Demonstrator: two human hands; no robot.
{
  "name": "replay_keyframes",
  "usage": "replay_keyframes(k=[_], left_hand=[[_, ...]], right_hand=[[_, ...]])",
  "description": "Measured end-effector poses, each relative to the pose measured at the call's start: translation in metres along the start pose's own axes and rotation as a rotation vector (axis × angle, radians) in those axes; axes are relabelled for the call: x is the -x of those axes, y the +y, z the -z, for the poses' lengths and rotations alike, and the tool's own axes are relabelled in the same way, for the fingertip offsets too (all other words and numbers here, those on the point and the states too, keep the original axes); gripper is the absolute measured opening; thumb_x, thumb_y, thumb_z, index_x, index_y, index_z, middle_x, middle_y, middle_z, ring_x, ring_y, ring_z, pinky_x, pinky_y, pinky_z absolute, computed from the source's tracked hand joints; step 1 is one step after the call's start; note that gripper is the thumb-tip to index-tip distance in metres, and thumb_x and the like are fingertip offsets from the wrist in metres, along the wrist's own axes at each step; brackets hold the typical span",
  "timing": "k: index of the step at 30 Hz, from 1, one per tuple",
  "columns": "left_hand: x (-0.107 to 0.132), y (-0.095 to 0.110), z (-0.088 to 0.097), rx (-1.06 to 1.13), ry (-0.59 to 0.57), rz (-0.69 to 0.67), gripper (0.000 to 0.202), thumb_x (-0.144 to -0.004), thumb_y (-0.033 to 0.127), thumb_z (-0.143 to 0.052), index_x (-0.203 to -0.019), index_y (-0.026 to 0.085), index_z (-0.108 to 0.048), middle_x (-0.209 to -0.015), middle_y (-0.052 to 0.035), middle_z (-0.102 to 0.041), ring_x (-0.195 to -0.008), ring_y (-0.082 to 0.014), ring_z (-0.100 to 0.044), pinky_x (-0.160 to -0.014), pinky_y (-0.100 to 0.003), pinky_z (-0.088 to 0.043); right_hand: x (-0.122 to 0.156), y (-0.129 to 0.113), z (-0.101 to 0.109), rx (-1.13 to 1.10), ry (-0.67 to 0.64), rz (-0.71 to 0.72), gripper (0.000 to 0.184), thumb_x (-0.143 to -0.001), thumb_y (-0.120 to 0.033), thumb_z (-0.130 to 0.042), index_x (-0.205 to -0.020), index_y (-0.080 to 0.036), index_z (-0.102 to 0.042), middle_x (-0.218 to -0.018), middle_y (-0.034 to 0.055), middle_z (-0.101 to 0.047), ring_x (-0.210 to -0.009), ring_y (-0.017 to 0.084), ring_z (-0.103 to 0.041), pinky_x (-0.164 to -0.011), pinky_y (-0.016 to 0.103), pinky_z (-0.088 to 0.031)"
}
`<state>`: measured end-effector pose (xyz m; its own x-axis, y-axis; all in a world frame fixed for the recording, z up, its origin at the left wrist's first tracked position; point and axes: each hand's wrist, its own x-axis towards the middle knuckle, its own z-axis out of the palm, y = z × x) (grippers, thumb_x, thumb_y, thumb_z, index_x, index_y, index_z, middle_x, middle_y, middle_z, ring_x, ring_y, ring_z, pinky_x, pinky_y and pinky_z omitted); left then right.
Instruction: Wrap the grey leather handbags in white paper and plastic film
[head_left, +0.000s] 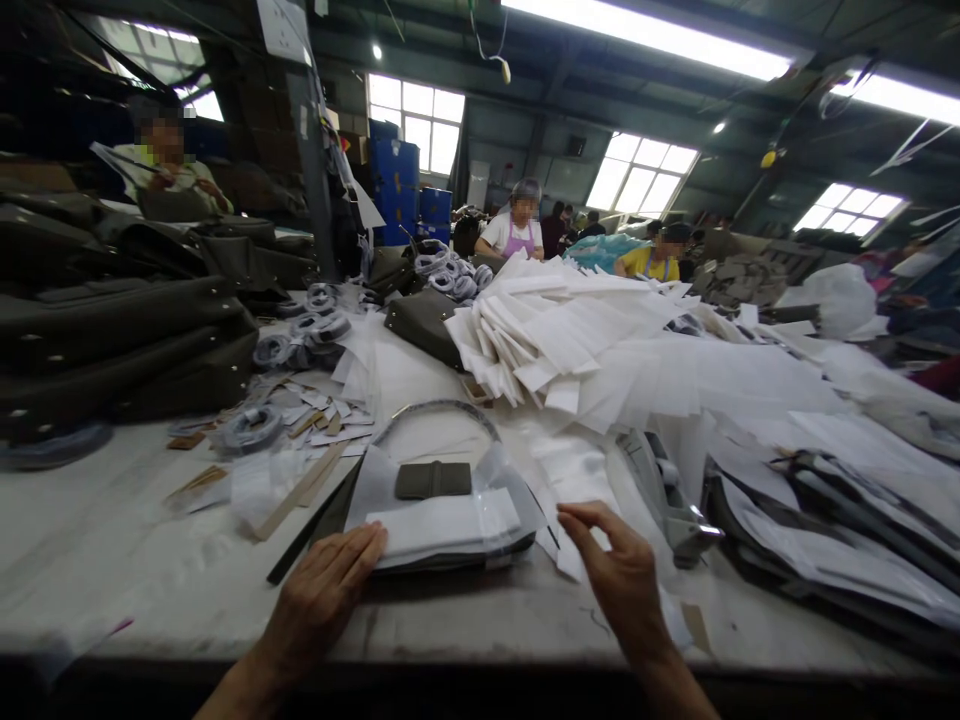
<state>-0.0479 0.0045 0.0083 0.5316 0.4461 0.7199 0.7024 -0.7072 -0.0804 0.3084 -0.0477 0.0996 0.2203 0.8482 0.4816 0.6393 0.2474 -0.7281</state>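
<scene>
A dark olive handbag lies on the table in front of me, its wrapped handle arching away. White foam sheet is folded over its front, and a strip of clear tape appears to lie across the foam's right side. A small dark flap shows above the foam. My left hand rests flat on the left end of the foam, fingers stretched out. Just right of the bag, apart from it, my right hand has thumb and forefinger pinched together; anything between them is too small to make out.
A grey tape dispenser stands right of my right hand. Behind the bag rises a heap of white foam sheets. Dark bags are stacked at left and right. Wrapped rings and cardboard scraps lie left. Several people work farther back.
</scene>
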Motion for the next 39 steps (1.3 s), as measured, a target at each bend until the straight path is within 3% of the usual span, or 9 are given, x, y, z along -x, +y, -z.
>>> replay_keyframes(k=[4, 8, 11, 15, 19, 24, 32, 36, 39], left_hand=[[0.001, 0.002, -0.002, -0.009, -0.002, 0.026, 0.043, -0.095, 0.004, -0.038, -0.13, 0.02, -0.057, -0.118, -0.0071, -0.069, -0.11, -0.0201, -0.063, -0.099, -0.034, -0.045], [0.001, 0.002, -0.001, -0.017, -0.012, 0.024, 0.043, -0.095, 0.006, -0.04, -0.132, 0.021, -0.055, -0.119, -0.007, -0.069, -0.109, -0.0207, -0.064, -0.098, -0.035, -0.046], [-0.001, 0.003, 0.001, -0.015, -0.014, 0.03, 0.044, -0.094, 0.007, -0.04, -0.133, 0.021, -0.055, -0.119, -0.0072, -0.068, -0.109, -0.0204, -0.064, -0.098, -0.034, -0.046], [-0.009, 0.006, 0.006, -0.011, 0.002, 0.023, 0.042, -0.094, 0.005, -0.041, -0.129, 0.02, -0.058, -0.117, -0.0072, -0.07, -0.109, -0.02, -0.064, -0.097, -0.033, -0.047], [-0.015, 0.008, 0.011, -0.023, 0.007, 0.012, 0.04, -0.093, 0.002, -0.042, -0.124, 0.018, -0.061, -0.114, -0.0069, -0.071, -0.105, -0.0188, -0.066, -0.095, -0.031, -0.047], [-0.017, 0.009, 0.014, -0.016, 0.018, 0.021, 0.039, -0.093, 0.002, -0.041, -0.123, 0.018, -0.061, -0.113, -0.0073, -0.071, -0.105, -0.019, -0.066, -0.094, -0.031, -0.047], [-0.011, 0.01, 0.009, 0.007, 0.032, 0.037, 0.039, -0.095, 0.003, -0.04, -0.126, 0.017, -0.059, -0.115, -0.0084, -0.07, -0.109, -0.0194, -0.065, -0.094, -0.032, -0.049], [-0.008, 0.012, 0.008, 0.008, 0.019, 0.072, 0.038, -0.096, 0.005, -0.041, -0.127, 0.018, -0.06, -0.115, -0.0087, -0.07, -0.111, -0.0195, -0.064, -0.094, -0.033, -0.05], [-0.008, 0.015, 0.008, 0.026, 0.014, 0.076, 0.033, -0.098, 0.007, -0.041, -0.121, 0.016, -0.062, -0.114, -0.0097, -0.07, -0.113, -0.0195, -0.063, -0.093, -0.033, -0.051]], right_hand=[[-0.003, 0.062, 0.038, 0.209, -0.171, -0.246, 0.026, -0.082, -0.049, -0.066, -0.078, -0.024, -0.072, -0.081, 0.002, -0.073, -0.075, 0.021, -0.066, -0.068, 0.03, -0.048], [-0.011, 0.101, 0.039, 0.455, -0.289, -0.361, 0.02, -0.073, -0.044, -0.07, -0.075, -0.025, -0.066, -0.075, 0.0001, -0.069, -0.072, 0.021, -0.063, -0.066, 0.031, -0.044], [-0.02, 0.118, 0.035, 0.432, -0.351, -0.395, 0.015, -0.069, -0.038, -0.068, -0.075, -0.024, -0.065, -0.075, 0.0, -0.067, -0.073, 0.021, -0.063, -0.07, 0.032, -0.045], [-0.025, 0.129, 0.036, 0.374, -0.367, -0.363, 0.022, -0.076, -0.044, -0.059, -0.069, -0.024, -0.065, -0.076, 0.0024, -0.069, -0.076, 0.022, -0.064, -0.075, 0.033, -0.046], [-0.024, 0.134, 0.044, 0.346, -0.393, -0.344, 0.023, -0.073, -0.045, -0.06, -0.078, -0.024, -0.068, -0.077, 0.0026, -0.069, -0.074, 0.022, -0.064, -0.073, 0.033, -0.047], [-0.023, 0.134, 0.043, 0.323, -0.507, -0.339, 0.024, -0.065, -0.037, -0.065, -0.084, -0.022, -0.069, -0.078, 0.0028, -0.069, -0.075, 0.022, -0.064, -0.072, 0.032, -0.048], [-0.037, 0.123, 0.053, 0.367, -0.452, -0.312, 0.035, -0.073, -0.057, -0.055, -0.066, -0.025, -0.066, -0.072, 0.0046, -0.07, -0.073, 0.026, -0.064, -0.073, 0.036, -0.047], [-0.045, 0.082, 0.062, 0.342, -0.476, -0.271, 0.04, -0.076, -0.062, -0.053, -0.068, -0.024, -0.061, -0.067, 0.0034, -0.066, -0.067, 0.023, -0.06, -0.067, 0.033, -0.047], [-0.037, 0.019, 0.044, 0.187, -0.863, -0.387, 0.036, -0.084, -0.058, -0.049, -0.076, -0.024, -0.057, -0.054, -0.0014, -0.057, -0.052, 0.017, -0.053, -0.052, 0.026, -0.041]])
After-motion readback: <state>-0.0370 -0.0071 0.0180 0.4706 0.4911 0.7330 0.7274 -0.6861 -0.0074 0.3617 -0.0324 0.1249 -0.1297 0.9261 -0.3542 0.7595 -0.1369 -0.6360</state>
